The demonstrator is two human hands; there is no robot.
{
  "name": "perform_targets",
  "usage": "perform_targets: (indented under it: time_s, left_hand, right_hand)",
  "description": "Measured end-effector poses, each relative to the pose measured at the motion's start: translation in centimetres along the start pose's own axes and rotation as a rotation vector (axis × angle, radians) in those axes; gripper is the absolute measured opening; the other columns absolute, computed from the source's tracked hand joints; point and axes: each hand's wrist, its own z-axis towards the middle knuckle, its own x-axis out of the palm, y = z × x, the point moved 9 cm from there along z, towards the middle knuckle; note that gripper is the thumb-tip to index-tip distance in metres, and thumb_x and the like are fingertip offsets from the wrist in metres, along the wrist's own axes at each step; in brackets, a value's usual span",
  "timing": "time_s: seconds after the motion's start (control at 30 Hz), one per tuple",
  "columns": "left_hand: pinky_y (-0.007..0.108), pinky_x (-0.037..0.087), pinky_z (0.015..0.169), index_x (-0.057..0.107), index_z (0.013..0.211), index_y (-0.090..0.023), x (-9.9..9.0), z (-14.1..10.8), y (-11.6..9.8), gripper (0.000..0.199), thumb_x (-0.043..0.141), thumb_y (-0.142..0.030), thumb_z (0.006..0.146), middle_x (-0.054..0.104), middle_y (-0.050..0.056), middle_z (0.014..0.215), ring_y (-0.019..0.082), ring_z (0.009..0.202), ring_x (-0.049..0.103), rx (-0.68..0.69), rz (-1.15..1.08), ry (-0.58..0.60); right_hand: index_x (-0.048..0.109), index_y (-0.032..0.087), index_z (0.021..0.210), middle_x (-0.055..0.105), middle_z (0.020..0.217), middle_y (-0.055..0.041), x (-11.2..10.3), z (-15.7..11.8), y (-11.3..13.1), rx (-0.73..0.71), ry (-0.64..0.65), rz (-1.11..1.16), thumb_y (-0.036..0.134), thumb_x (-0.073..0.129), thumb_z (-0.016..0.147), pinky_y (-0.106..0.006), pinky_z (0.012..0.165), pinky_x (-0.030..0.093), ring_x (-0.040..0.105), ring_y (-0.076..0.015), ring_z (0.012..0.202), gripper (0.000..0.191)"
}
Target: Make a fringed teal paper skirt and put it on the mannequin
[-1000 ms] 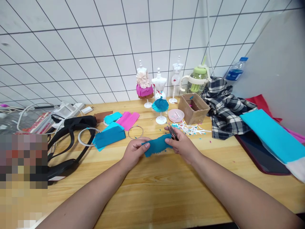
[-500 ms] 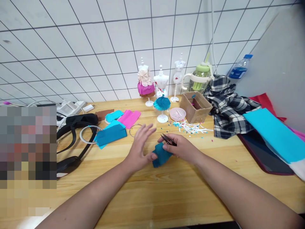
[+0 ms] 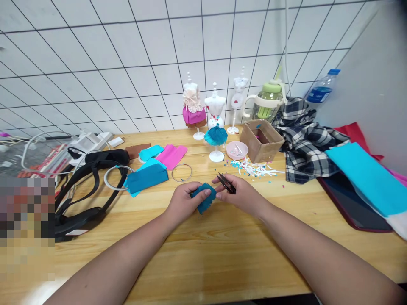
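Note:
A small piece of teal crepe paper [image 3: 205, 202] is pinched between the thumb and fingers of my left hand [image 3: 184, 202]. Its free edge points toward my right hand [image 3: 243, 195], which holds small dark scissors [image 3: 226, 184] with the blades pointing up and left. My right fingertips are close to the paper's right edge; I cannot tell whether they touch it. Beyond my hands stands a white mini mannequin [image 3: 215, 103] wearing a teal paper skirt [image 3: 216, 135]. Another mannequin [image 3: 193, 101] wears a cream top and a magenta skirt, and a third [image 3: 237, 97] is mostly bare.
Left lie folded teal paper [image 3: 148, 176], pink paper [image 3: 172, 156], a wire ring [image 3: 182, 180] and a black headset strap [image 3: 92, 216]. Ahead are paper scraps [image 3: 254, 168], a pink dish [image 3: 237, 157] and a cardboard box [image 3: 267, 148]. Right are a plaid cloth [image 3: 305, 156] and blue paper [image 3: 365, 178].
My left hand, spread open earlier, has closed on the teal paper. The paper has shifted left, from my right hand into my left. The scissors stay in my right hand.

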Motion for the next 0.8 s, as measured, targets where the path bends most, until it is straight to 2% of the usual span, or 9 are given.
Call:
perform_targets:
  time_s: [0.1, 0.17, 0.33, 0.4, 0.53, 0.7, 0.8]
  left_hand:
    - [0.021, 0.035, 0.047, 0.060, 0.063, -0.015, -0.5, -0.1, -0.5, 0.037, 0.063, -0.049, 0.079, 0.051, -0.003, 0.054, 0.011, 0.052, 0.045, 0.039, 0.053, -0.056]
    - [0.021, 0.033, 0.048, 0.057, 0.061, -0.016, -0.6, -0.2, -0.8, 0.038, 0.064, -0.048, 0.079, 0.047, -0.004, 0.053, 0.010, 0.053, 0.042, 0.054, 0.072, -0.077]
    - [0.021, 0.032, 0.047, 0.057, 0.063, -0.016, -0.5, -0.1, -0.2, 0.040, 0.064, -0.053, 0.078, 0.046, -0.004, 0.054, 0.010, 0.051, 0.041, -0.012, 0.006, -0.060]
    - [0.022, 0.035, 0.049, 0.061, 0.068, -0.015, 0.0, 0.0, 0.3, 0.041, 0.066, -0.055, 0.076, 0.051, -0.003, 0.057, 0.011, 0.053, 0.045, -0.043, -0.060, 0.001]
    - [0.024, 0.043, 0.055, 0.065, 0.077, -0.015, 1.9, 0.0, 1.0, 0.044, 0.074, -0.057, 0.067, 0.062, 0.001, 0.067, 0.014, 0.060, 0.053, -0.103, -0.249, 0.212]
    - [0.020, 0.033, 0.045, 0.064, 0.073, -0.015, 1.4, 0.2, 1.9, 0.040, 0.073, -0.054, 0.070, 0.054, -0.003, 0.058, 0.009, 0.050, 0.044, -0.167, -0.207, 0.139]
    - [0.019, 0.029, 0.042, 0.063, 0.072, -0.015, 1.3, 0.2, 2.1, 0.041, 0.073, -0.055, 0.070, 0.051, -0.004, 0.055, 0.007, 0.047, 0.041, -0.193, -0.207, 0.147]
  right_hand:
    - [0.057, 0.019, 0.116, 0.064, 0.097, -0.0035, 0.0, -0.1, 0.0, -0.004, -0.012, -0.009, 0.031, 0.071, 0.075, -0.029, 0.071, 0.050, 0.063, -0.0150, 0.079, 0.045]
    - [0.058, 0.020, 0.115, 0.064, 0.093, -0.0021, -0.2, 0.0, 0.1, -0.031, -0.038, -0.034, 0.029, 0.071, 0.074, -0.028, 0.072, 0.049, 0.063, -0.0151, 0.079, 0.044]
    - [0.059, 0.020, 0.111, 0.062, 0.085, -0.0005, -1.1, 0.2, -0.1, -0.049, -0.100, -0.059, 0.027, 0.069, 0.076, -0.028, 0.069, 0.047, 0.060, -0.0149, 0.076, 0.037]
    - [0.059, 0.020, 0.112, 0.063, 0.084, -0.0004, -1.1, 0.2, -0.2, -0.042, -0.085, -0.052, 0.026, 0.068, 0.076, -0.028, 0.069, 0.046, 0.060, -0.0150, 0.076, 0.037]
    - [0.058, 0.020, 0.112, 0.064, 0.083, -0.0006, -0.7, 0.2, 0.1, -0.055, -0.053, -0.052, 0.025, 0.068, 0.076, -0.029, 0.072, 0.048, 0.063, -0.0162, 0.078, 0.038]
    - [0.058, 0.020, 0.112, 0.064, 0.083, -0.0002, -0.7, 0.1, 0.1, -0.038, -0.067, -0.065, 0.025, 0.068, 0.076, -0.027, 0.067, 0.046, 0.061, -0.0148, 0.074, 0.038]
    - [0.059, 0.020, 0.112, 0.063, 0.081, 0.0008, -0.8, 0.1, 0.0, -0.022, -0.077, -0.071, 0.026, 0.066, 0.077, -0.026, 0.062, 0.044, 0.059, -0.0137, 0.070, 0.036]
